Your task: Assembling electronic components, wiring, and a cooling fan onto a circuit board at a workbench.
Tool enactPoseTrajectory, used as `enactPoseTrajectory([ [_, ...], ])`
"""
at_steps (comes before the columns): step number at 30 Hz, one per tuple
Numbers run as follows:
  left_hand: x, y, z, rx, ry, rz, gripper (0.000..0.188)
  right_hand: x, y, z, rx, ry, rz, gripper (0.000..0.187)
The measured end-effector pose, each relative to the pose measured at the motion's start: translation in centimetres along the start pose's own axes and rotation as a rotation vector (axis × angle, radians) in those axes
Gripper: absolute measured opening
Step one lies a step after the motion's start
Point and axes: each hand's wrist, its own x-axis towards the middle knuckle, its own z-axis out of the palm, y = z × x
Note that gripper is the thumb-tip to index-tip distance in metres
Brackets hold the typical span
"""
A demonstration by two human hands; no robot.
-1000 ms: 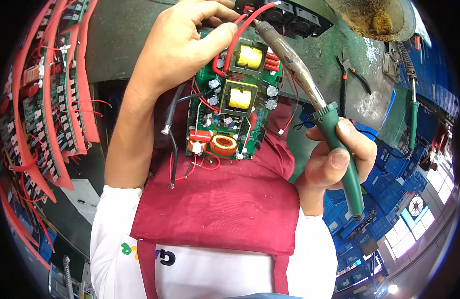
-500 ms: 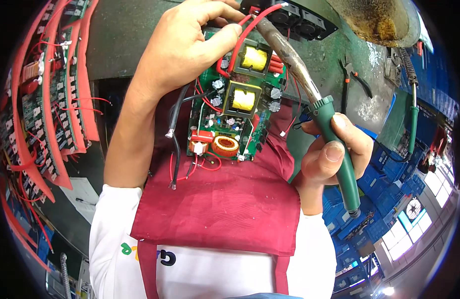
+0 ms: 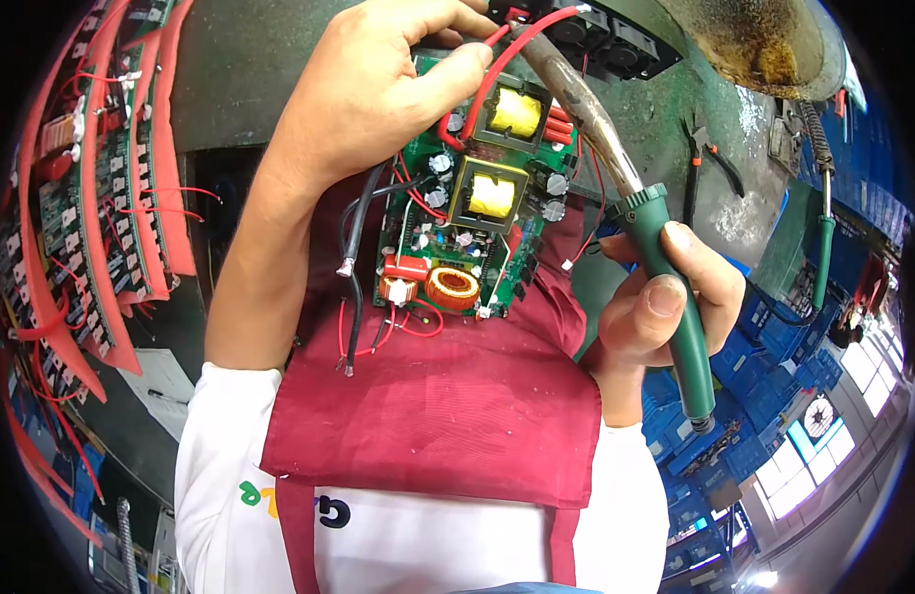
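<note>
R hand: I've got my R hand (image 3: 665,292) closed round the green handle of the soldering iron (image 3: 644,206), thumb on top, fingers wrapped.
Iron pos: slants up-left, worn metal shaft passing R of the board; tip nr the end of the short red wire. Can't tell from here if they touch.
L hand: my L hand (image 3: 393,84) comes over the board's upper L corner, thumb & index nearly together w/ the short red wire (image 3: 499,37) pinched btwn. Other fingers partly hidden.
Board: green circuit board (image 3: 418,238) sits upper mid, btwn my hands, lower end over the dark red apron (image 3: 438,426). Can't tell what bears its wt.
On board: 2 yellow-wrapped transformers (image 3: 491,195) one above the other, copper coil (image 3: 454,287) nr the bottom edge.
Wires: long red wire (image 3: 497,74) curves up past the iron's tip, bare end up top; black cables (image 3: 356,228) hang off the L side.
Fans: black fan unit (image 3: 616,45) just beyond the iron shaft.
Bench R: pliers (image 3: 695,178) lie w/ handles apart; 2nd green-handled iron (image 3: 824,257) farther R.
Far L: more boards btwn pink-red sheets (image 3: 165,148).
Lower R: blue bins (image 3: 774,366), well apart from my hands.
</note>
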Motion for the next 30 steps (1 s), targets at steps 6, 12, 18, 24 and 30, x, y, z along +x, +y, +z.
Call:
enactPoseTrajectory([
  [6,-0.1,-0.1,0.3,0.006,0.001,0.014,0.026,0.0,-1.0,0.1,0.012,0.011,0.105,0.051],
  [12,-0.2,-0.3,0.6,0.016,0.006,0.027,0.026,-0.4,-1.1,-1.2,0.135,-0.079,0.181,0.050],
  [18,-0.4,0.0,0.4,0.013,0.006,0.004,0.026,-0.5,-1.8,0.5,-0.001,0.025,0.198,0.065],
  [24,0.0,-0.8,1.0,0.025,0.006,0.034,0.026,-0.3,-1.7,0.5,0.013,0.051,0.228,0.064],
  [30,0.0,-0.2,0.4,0.024,0.011,0.032,0.026,0.2,-2.7,0.5,0.011,0.030,0.257,0.059],
])
